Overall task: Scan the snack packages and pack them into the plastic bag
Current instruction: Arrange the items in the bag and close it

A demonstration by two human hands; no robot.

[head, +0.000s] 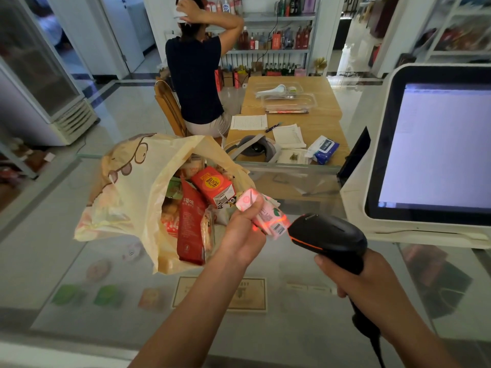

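Both forearms are bare along all of their visible length, slim at the wrist and broader toward the lower edge of the view. The left hand (243,235) and the right hand (372,281) are bare as well. A red glow tints the left fingers (254,228).

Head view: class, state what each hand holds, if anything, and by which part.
The left hand grips the small pink carton around its end away from the barcode. The right hand grips the black handheld barcode scanner by its handle.
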